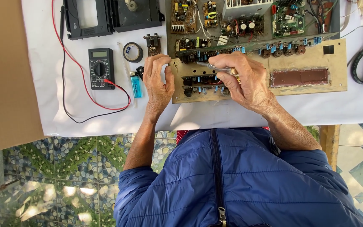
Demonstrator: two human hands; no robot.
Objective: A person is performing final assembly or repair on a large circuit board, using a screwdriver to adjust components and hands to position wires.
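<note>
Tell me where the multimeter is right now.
In the head view, the black multimeter lies on the white table cover, left of the left hand, beside the roll of black tape, with its red and black leads looping around it.

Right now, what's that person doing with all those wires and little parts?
A person in a blue jacket leans over a long circuit board on a white-covered table. The left hand steadies the board's left end, while the right hand holds a slim screwdriver against its parts. A black multimeter with red and black leads lies nearby.
</note>
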